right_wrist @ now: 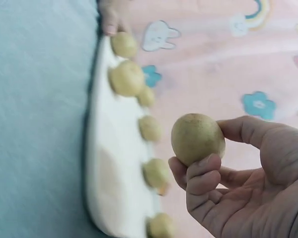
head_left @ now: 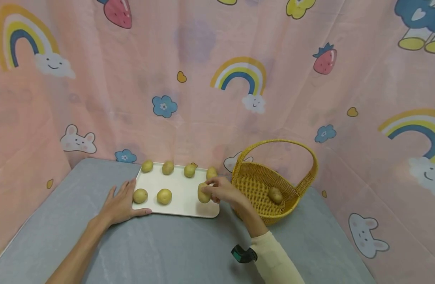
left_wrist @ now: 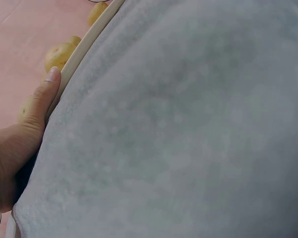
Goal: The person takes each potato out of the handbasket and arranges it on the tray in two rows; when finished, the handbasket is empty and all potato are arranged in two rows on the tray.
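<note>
Above the right front part of a white tray (head_left: 182, 189), my right hand (head_left: 222, 191) pinches a potato (right_wrist: 196, 139) between thumb and fingertips. The right wrist view shows this potato held up, apart from the tray. My left hand (head_left: 121, 205) rests at the tray's left end, its fingers along the side and its straight thumb (left_wrist: 47, 91) against the front edge. Two potatoes sit in the front row, one (head_left: 140, 195) beside the left hand and another (head_left: 164, 196) to its right. Several more potatoes (head_left: 168, 167) line the tray's back edge.
A yellow woven basket (head_left: 253, 177) with a tall handle stands right of the tray, close to the right forearm. One potato (head_left: 275, 195) lies inside it. Grey cloth (head_left: 175, 248) covers the table, and a patterned pink curtain (head_left: 139, 79) hangs behind.
</note>
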`<state>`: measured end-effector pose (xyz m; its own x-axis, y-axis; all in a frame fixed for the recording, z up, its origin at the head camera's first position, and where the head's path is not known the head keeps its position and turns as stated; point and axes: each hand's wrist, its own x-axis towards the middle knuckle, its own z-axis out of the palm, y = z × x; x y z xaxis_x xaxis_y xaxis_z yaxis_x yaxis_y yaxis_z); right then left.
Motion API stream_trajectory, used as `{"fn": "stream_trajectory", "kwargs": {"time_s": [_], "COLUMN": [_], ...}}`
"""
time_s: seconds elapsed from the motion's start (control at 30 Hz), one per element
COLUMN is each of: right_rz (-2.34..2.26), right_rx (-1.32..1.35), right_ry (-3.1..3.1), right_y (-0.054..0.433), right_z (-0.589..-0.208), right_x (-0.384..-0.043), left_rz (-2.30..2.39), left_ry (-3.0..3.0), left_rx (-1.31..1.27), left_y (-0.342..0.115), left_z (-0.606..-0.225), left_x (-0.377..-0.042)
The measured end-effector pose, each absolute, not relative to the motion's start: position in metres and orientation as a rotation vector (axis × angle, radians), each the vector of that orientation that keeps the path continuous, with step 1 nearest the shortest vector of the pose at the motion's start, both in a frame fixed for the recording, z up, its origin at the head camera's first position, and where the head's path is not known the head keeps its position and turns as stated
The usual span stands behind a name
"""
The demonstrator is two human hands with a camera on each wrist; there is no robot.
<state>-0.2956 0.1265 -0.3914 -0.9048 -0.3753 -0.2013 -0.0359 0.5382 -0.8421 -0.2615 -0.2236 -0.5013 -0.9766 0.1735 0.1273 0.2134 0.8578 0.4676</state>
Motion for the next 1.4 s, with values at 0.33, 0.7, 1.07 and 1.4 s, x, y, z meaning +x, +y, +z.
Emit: {"fn": "stream_trajectory", "kwargs": {"time_s": [0.33,0.7,1.07,1.4], "right_rz": [-1.321,-1.183,-1.123,-1.067], "right_rx": [-0.297,-0.338,-0.377,-0.36], "right_ry": [2.439,2.496,2.537,2.617], "right_y": [0.078,0.076,0.075,0.083], "right_z": [-0.439,-0.438,-0.435,-0.425], "right_x": [-0.307,-0.311,-0.31,-0.308], "left_rz": [-0.78,-0.768,-0.765,-0.768], "left_ry": [-2.934,-2.929,-2.936,-2.948], "left_rx": [-0.318,-0.324,-0.313,-0.308], "left_y": [-0.22,-0.222,-0.223,-0.223], "left_z": [-0.501,-0.502,-0.499,-0.498], "left_x": [-0.256,-0.26,-0.26,-0.261]}}
